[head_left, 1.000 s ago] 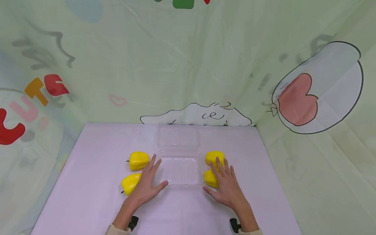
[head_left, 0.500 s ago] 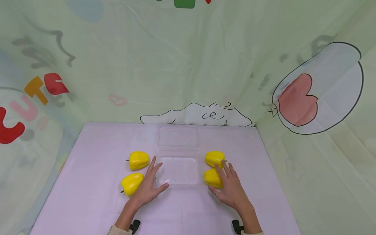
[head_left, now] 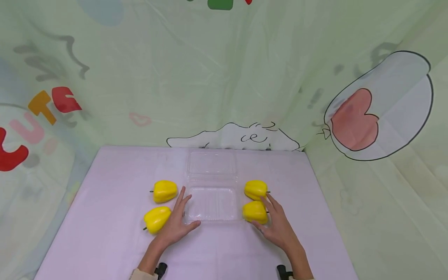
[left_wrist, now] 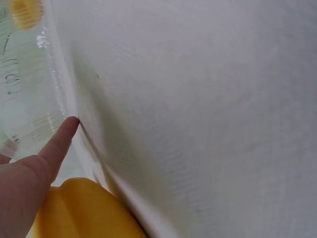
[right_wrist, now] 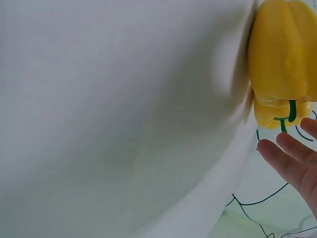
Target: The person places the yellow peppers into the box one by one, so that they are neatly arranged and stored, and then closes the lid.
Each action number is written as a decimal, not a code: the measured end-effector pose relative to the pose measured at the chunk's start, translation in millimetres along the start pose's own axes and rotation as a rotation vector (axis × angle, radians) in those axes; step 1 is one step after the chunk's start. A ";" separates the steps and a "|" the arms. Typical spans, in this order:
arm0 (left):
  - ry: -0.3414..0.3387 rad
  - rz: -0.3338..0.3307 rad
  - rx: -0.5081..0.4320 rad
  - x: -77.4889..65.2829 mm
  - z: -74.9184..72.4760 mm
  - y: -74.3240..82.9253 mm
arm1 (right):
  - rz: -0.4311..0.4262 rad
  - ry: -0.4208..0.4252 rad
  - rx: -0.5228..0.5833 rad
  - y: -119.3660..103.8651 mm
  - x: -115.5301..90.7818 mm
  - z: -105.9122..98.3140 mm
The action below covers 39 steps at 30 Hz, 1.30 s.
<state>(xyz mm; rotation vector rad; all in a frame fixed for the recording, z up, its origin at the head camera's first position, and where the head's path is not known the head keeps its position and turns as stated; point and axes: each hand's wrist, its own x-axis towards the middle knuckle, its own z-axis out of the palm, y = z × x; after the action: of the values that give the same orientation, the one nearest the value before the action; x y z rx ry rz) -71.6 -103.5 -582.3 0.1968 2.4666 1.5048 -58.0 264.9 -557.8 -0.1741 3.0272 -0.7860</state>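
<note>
A clear plastic clamshell container (head_left: 211,204) lies unfolded on the table, its lid (head_left: 211,163) at the far side. My left hand (head_left: 175,226) is at the container's left edge, fingers extended and thumb out by its front corner. Beside that hand sits a yellow bell pepper (head_left: 155,220), with another yellow pepper (head_left: 165,191) behind it. On the right, two more yellow peppers lie stemmed to the right, one near (head_left: 253,212) and one far (head_left: 254,189). My right hand (head_left: 279,228) is spread around the near one; in the right wrist view the fingers (right_wrist: 283,161) are apart from it.
A pale lilac cloth covers the table (head_left: 115,175). Behind it and along both sides hangs a light green printed curtain (head_left: 227,77) with cartoon drawings.
My right hand has drawn back and to the right, from over both right peppers to around the near one. My left hand has barely moved, and the peppers stay in place.
</note>
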 end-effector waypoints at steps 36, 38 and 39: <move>0.042 -0.008 0.009 3.3 6.0 -6.1 | 0.057 0.030 0.156 4.0 -1.1 17.8; 0.039 -0.011 0.009 3.1 5.7 -5.8 | 0.058 0.029 0.152 3.9 -0.7 18.1; 0.040 -0.006 0.008 3.0 5.5 -5.8 | 0.059 0.028 0.151 3.7 -0.7 18.0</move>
<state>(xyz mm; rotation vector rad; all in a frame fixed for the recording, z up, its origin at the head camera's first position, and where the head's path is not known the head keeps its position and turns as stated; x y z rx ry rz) -72.9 -100.7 -590.3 0.1620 2.5019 1.5105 -57.0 259.5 -575.4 -0.0727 2.9669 -1.0156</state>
